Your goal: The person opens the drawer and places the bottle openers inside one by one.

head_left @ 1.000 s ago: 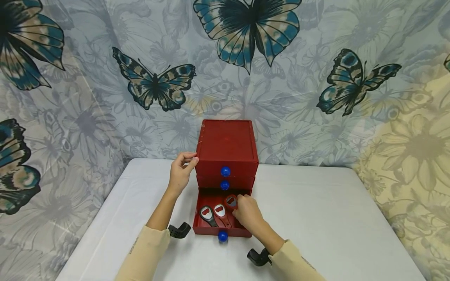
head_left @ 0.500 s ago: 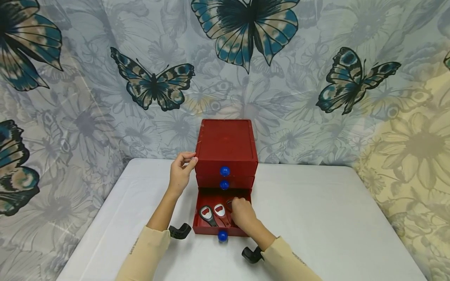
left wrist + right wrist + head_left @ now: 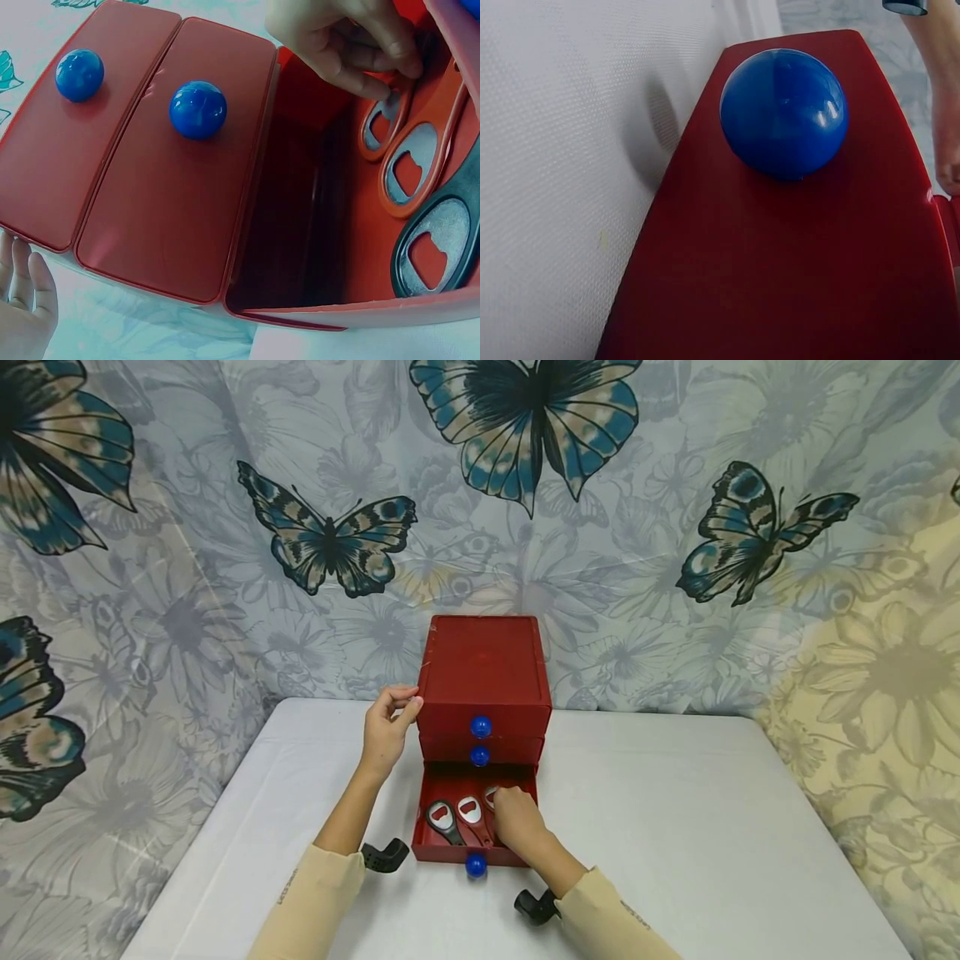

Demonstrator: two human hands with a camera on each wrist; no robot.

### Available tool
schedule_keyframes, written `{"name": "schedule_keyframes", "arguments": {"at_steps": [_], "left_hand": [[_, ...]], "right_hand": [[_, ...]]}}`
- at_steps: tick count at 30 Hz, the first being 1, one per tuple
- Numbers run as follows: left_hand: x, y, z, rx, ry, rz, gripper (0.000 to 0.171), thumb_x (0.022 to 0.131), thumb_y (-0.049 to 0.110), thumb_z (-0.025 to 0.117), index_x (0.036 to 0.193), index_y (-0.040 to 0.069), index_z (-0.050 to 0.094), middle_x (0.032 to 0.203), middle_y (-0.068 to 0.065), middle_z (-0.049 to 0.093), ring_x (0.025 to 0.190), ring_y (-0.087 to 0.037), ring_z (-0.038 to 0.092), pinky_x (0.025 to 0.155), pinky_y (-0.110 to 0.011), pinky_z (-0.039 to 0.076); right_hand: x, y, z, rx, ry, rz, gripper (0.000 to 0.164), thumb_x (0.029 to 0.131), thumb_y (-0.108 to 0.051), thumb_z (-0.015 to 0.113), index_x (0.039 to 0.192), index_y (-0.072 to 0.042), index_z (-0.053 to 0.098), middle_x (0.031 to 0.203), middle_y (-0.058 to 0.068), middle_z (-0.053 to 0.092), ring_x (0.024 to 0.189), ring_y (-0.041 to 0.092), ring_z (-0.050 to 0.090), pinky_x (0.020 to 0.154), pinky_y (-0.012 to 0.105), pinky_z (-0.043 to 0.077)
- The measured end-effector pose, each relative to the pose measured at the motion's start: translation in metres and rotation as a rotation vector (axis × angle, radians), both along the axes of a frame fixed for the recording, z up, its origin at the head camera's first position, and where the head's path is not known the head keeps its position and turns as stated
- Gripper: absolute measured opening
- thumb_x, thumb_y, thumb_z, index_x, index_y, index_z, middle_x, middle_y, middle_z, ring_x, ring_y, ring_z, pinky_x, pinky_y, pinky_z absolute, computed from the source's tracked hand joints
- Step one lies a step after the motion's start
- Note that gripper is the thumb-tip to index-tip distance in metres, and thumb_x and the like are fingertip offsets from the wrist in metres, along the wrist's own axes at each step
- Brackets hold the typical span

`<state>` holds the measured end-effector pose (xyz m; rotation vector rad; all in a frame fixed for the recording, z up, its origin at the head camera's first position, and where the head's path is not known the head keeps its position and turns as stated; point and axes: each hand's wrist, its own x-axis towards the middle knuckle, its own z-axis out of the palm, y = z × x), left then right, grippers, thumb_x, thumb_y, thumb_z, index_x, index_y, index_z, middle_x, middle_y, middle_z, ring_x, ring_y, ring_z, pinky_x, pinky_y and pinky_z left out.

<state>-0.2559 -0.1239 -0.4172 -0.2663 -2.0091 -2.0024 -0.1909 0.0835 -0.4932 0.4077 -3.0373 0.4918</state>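
Low in the red drawer cabinet [image 3: 483, 660], the bottom drawer [image 3: 442, 852] stands pulled out. Three bottle openers with metal heads lie in it side by side: a black one [image 3: 441, 816], a red one [image 3: 470, 811], and another red one [image 3: 373, 135] at the right. My right hand [image 3: 519, 823] reaches into the drawer and pinches that rightmost opener, hiding most of its handle in the head view. With its fingertips, my left hand [image 3: 385, 737] touches the cabinet's left side near the upper front edge, its fingers fairly straight in the left wrist view.
Two upper drawers with blue knobs [image 3: 481, 727] are closed. Another blue knob [image 3: 784, 112] sticks out from the open drawer's front. The cabinet stands on a white table [image 3: 660, 827], with a butterfly-patterned cloth [image 3: 600, 568] hanging behind.
The right hand has moved a little left and down within the drawer, and the rightmost bottle opener has shifted with it beside the others. The left hand has stayed on the cabinet.
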Motion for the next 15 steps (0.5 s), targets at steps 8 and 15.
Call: {"name": "schedule_keyframes", "arguments": {"at_steps": [8, 15], "left_hand": [[0.017, 0.005, 0.022, -0.023, 0.000, 0.010, 0.027, 0.095, 0.002, 0.058, 0.117, -0.015, 0.056, 0.125, -0.026, 0.053, 0.087, 0.001, 0.056, 0.076, -0.014, 0.048], [0.022, 0.006, 0.026, -0.019, 0.006, 0.011, 0.027, 0.095, 0.002, 0.059, 0.115, -0.015, 0.056, 0.126, -0.027, 0.054, 0.086, 0.001, 0.056, 0.075, -0.013, 0.047]], "right_hand": [[0.002, 0.001, 0.000, -0.053, -0.002, 0.014, 0.011, 0.077, -0.005, 0.074, 0.070, 0.001, 0.067, 0.067, 0.013, 0.067, 0.058, 0.023, 0.064, 0.052, 0.034, 0.055], [0.010, 0.009, 0.009, -0.240, -0.042, 0.057, 0.013, 0.083, -0.012, 0.072, 0.085, 0.001, 0.070, 0.067, 0.004, 0.060, 0.056, 0.011, 0.046, 0.050, 0.021, 0.039]]}}
